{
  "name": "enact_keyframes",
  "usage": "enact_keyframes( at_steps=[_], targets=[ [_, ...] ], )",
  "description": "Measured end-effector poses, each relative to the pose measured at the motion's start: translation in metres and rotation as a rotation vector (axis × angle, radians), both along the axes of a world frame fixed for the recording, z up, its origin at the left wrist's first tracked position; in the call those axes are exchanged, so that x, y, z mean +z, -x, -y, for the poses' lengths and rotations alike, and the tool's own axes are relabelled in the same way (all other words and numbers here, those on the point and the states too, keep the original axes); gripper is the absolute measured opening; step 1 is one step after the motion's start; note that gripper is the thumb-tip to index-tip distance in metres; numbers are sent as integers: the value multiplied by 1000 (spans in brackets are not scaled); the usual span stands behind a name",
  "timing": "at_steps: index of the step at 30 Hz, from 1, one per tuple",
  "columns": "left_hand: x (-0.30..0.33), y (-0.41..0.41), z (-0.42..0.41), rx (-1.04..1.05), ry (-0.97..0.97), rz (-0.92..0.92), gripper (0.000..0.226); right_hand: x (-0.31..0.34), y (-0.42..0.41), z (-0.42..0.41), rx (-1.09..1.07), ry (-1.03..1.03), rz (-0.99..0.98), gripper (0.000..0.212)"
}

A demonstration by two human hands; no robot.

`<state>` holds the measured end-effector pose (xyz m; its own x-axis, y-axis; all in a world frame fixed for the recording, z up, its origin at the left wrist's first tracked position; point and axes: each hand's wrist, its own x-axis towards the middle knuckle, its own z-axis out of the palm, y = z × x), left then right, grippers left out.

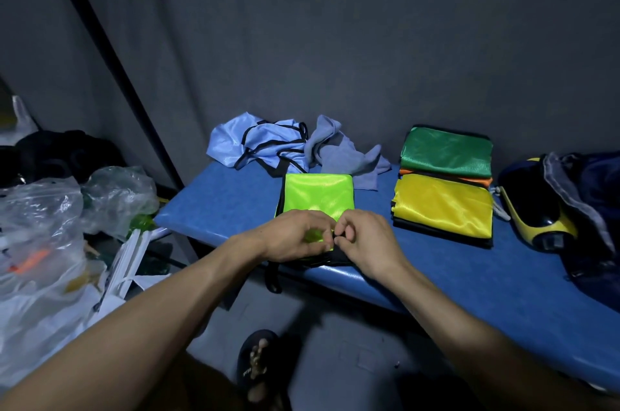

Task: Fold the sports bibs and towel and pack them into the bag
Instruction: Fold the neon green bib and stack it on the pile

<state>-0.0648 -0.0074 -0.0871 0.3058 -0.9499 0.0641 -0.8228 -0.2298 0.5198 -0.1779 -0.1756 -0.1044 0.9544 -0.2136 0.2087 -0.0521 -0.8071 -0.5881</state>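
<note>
A lime green bib (318,193) lies partly folded on the blue bench (221,202). My left hand (295,236) and my right hand (365,239) both pinch its near edge with black trim, fingers closed on the cloth. To the right sits a pile of folded bibs: a yellow one (443,206) in front, a green one (448,150) behind, and an orange edge (478,180) between them. A crumpled light blue bib (255,142) and a grey-blue towel (345,155) lie at the back of the bench. The dark blue and yellow bag (550,209) sits open at the right end.
Clear plastic bags (50,209) and dark clutter fill the left side beside the bench. A grey wall (335,41) stands close behind. A black strap (272,276) hangs over the bench's front edge. My sandalled foot (256,367) is on the floor below.
</note>
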Motion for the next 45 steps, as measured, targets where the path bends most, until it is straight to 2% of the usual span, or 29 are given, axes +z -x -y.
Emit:
enact_keyframes(
  at_steps=[2, 4, 6, 7, 9, 11, 13, 15, 18, 20, 22, 25, 26, 30, 31, 33, 36, 38, 43, 45],
  targets=[
    [4, 1, -5, 16, -15, -22, 11, -6, 2, 0, 56, 70, 57, 16],
    [11, 0, -15, 125, 86, -2, 17, -11, 3, 3, 86, 86, 72, 11],
    [25, -2, -32, 377, 247, -3, 17, -14, 5, 6, 107, 94, 75, 10],
    [31, -4, -44, 527, 255, -14, 14, -15, 5, 7, 109, 113, 78, 11],
    [36, -6, -68, 749, 23, -40, 12, -15, 5, 5, 121, 173, 85, 14],
    [29, 8, -86, 820, -266, -258, 21, -11, 6, 3, 125, 224, 83, 22],
    [18, 32, -93, 809, -313, -633, 24, -7, 5, 1, 142, 306, 82, 31],
    [8, 46, -90, 823, -206, -819, 25, -5, 4, -3, 202, 380, 128, 33],
    [-7, 62, -80, 910, 9, -951, 22, -8, 3, -13, 323, 430, 197, 29],
    [-18, 73, -74, 911, 150, -1098, 22, -6, 5, -19, 358, 500, 236, 34],
    [-23, 80, -71, 938, 242, -1161, 23, -1, 8, -21, 370, 597, 269, 39],
    [-19, 83, -69, 964, 320, -1109, 25, 0, 13, -27, 368, 762, 252, 34],
    [-17, 85, -69, 957, 303, -1021, 28, -2, 14, -30, 354, 798, 243, 31],
    [-21, 91, -76, 923, 58, -478, 32, -10, 9, -40, 268, 868, 264, 26],
    [-22, 91, -77, 921, 43, -439, 33, -11, 8, -41, 249, 881, 270, 25],
    [-22, 93, -78, 930, 88, -474, 33, -12, 7, -43, 214, 897, 274, 24],
    [-25, 97, -78, 957, 235, -445, 22, -12, 5, -45, 180, 904, 265, 23],
    [-29, 98, -82, 933, 319, -391, 25, -14, 5, -45, 168, 910, 269, 22],
    [-31, 101, -92, 716, 183, -230, 41, -16, 5, -45, 166, 912, 289, 20],
    [-34, 101, -92, 660, 165, -80, 38, -17, 5, -45, 171, 923, 290, 19]
  ],
)
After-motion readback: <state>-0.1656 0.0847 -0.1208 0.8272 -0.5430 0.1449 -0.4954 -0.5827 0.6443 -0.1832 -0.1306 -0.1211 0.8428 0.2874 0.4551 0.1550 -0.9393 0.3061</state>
